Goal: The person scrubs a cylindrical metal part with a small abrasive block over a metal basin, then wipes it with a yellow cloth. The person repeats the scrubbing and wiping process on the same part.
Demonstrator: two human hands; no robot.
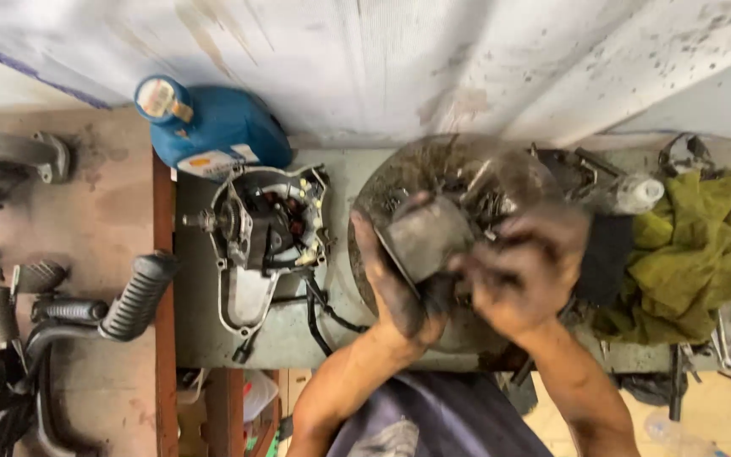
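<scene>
Both of my hands are black with grease and blurred by motion. My left hand (392,283) grips the lower edge of a flat grey metal part (423,237). My right hand (524,275) is closed over the same part's right side. The hands are above a round metal tray (399,173) that holds several small bolts and bits, much of it hidden behind them.
An engine side cover with a coil and black wires (266,228) lies on the grey workbench (200,326) to the left. A blue oil jug (213,127) lies behind it. An olive rag (687,245) is heaped at right. Motorcycle footrests (133,296) are at far left.
</scene>
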